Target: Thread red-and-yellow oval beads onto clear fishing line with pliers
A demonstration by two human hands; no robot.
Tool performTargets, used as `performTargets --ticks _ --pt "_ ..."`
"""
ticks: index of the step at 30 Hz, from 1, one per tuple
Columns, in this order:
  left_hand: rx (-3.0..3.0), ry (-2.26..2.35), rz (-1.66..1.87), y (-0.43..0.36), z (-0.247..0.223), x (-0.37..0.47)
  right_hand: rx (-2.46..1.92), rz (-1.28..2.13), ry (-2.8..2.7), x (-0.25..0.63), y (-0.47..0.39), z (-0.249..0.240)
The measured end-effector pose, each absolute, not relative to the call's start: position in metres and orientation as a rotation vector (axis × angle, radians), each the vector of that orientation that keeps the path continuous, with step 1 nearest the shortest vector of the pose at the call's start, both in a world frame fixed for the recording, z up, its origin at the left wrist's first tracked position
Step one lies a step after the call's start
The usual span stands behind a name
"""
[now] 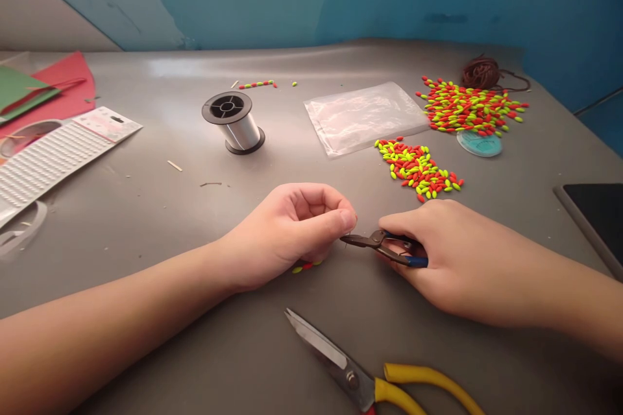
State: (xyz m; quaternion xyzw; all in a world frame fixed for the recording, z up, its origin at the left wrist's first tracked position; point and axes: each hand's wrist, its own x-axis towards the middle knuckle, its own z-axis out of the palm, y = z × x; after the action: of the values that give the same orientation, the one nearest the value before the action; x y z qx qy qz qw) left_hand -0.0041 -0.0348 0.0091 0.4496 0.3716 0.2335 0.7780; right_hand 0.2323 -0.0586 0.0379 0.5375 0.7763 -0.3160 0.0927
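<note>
My left hand (296, 224) is closed in a pinch, thumb against fingertips. A hair-thin line shows faintly by its fingertips, at the jaws of the pliers. Below that hand a short row of red and yellow-green beads (306, 267) peeks out, its rest hidden. Wrapped in my right hand (452, 259) are small pliers (374, 240) with blue grips. Their dark jaws point left and almost touch my left fingertips. Nearer to me lie scissors (350, 376) with yellow handles, blades a little apart.
Behind my hands stands a spool of clear line (243, 133). Two bead piles (418, 168) lie at right, beside a plastic bag (365, 113), a teal disc (479, 144) and brown cord (481, 71). A sheet of white stick-on pearls (53, 165) lies left; a dark tablet-like slab (596, 214) right.
</note>
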Motion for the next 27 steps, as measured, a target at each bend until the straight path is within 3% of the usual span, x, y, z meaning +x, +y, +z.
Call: performTargets --ticks 11,27 --pt "0.989 0.811 0.468 -0.034 0.011 -0.005 1.646 -1.116 2.237 0.233 -0.056 0.043" --pt "0.882 0.767 0.513 -0.034 0.009 -0.006 1.876 -0.905 2.178 0.235 -0.06 0.063"
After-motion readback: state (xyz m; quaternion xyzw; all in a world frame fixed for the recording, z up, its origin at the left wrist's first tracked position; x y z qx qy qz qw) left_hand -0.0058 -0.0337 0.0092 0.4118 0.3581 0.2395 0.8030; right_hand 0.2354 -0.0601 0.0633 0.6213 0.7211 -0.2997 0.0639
